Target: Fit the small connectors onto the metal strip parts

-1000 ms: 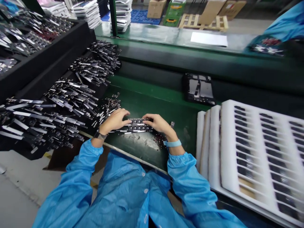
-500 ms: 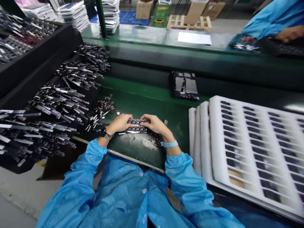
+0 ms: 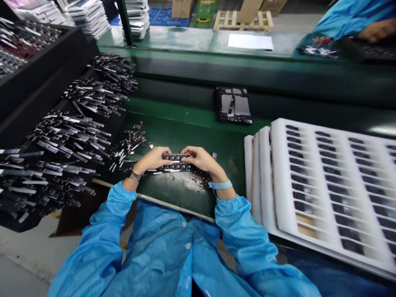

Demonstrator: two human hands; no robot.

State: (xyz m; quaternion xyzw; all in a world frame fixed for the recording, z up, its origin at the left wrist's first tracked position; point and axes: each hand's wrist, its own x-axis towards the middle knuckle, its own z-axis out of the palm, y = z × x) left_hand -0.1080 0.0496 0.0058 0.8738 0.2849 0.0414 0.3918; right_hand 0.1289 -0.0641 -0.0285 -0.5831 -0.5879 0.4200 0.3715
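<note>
Between my two hands is a dark strip of small circuit boards [image 3: 175, 158], level above the green work surface [image 3: 173, 189]. My left hand [image 3: 156, 158] pinches its left end with thumb and fingers. The right end is pinched by my right hand [image 3: 198, 158]. Just below the strip, nearer to me, lies a row of similar dark boards with pale strips [image 3: 176, 166]. A scatter of small parts [image 3: 133, 140] lies beyond my left hand, and tiny reddish bits [image 3: 200, 180] lie under my right wrist.
Piles of dark flex strips [image 3: 66, 134] line the left side. White foam trays [image 3: 280, 173] with dark parts stand at the right. A tablet-like device [image 3: 235, 105] lies on the dark band ahead. Across the bench, a person's hand [image 3: 375, 31] rests near a black tray.
The whole view has shifted slightly, so the bench and device appear a little further left and higher. Both my hands keep their pinch on the strip.
</note>
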